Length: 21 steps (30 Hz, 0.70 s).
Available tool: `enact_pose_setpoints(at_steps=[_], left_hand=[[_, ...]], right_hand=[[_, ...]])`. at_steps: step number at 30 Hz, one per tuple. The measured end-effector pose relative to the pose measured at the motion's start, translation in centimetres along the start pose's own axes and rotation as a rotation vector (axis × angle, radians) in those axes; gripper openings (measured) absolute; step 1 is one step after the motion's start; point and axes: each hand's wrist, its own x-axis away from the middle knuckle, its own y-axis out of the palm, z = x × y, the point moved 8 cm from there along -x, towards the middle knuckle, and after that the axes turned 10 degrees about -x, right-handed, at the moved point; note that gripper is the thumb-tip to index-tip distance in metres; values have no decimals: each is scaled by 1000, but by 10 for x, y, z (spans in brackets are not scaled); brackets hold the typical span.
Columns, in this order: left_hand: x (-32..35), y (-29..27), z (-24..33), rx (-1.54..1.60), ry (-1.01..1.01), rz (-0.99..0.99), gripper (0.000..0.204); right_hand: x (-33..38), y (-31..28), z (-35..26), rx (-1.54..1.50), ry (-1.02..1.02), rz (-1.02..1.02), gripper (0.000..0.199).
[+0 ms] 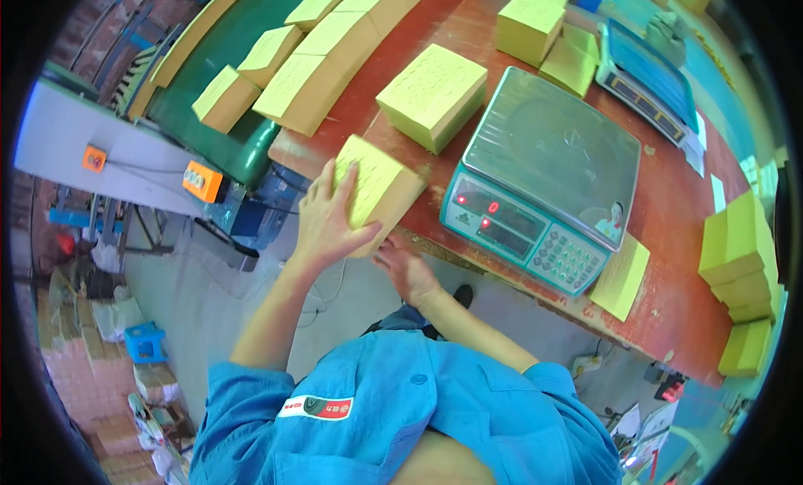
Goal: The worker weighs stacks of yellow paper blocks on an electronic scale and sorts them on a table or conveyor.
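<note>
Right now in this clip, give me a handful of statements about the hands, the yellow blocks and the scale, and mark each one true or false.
1. The left hand lies flat on top of a yellow block at the table's near edge. True.
2. The right hand rests on the platform of the weighing scale. False: it is at the underside of that same yellow block, off the table edge.
3. The scale's platform has nothing on it. True.
4. Only one scale stands on the red table. False: a second scale stands farther back.
5. Yellow blocks lie in rows on the green conveyor belt. True.
6. The person wears a red jacket. False: the jacket is blue.
</note>
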Motion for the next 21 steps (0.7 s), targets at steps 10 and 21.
enact_pose_setpoints(at_steps=[10,21], left_hand=[[34,8,19,2043,-325,-381,72],[-102,0,286,2768,-9,-824,81]], right_hand=[[122,188,-103,1789,-921,-75,72],[159,208,-312,2275,-1164,503,67]])
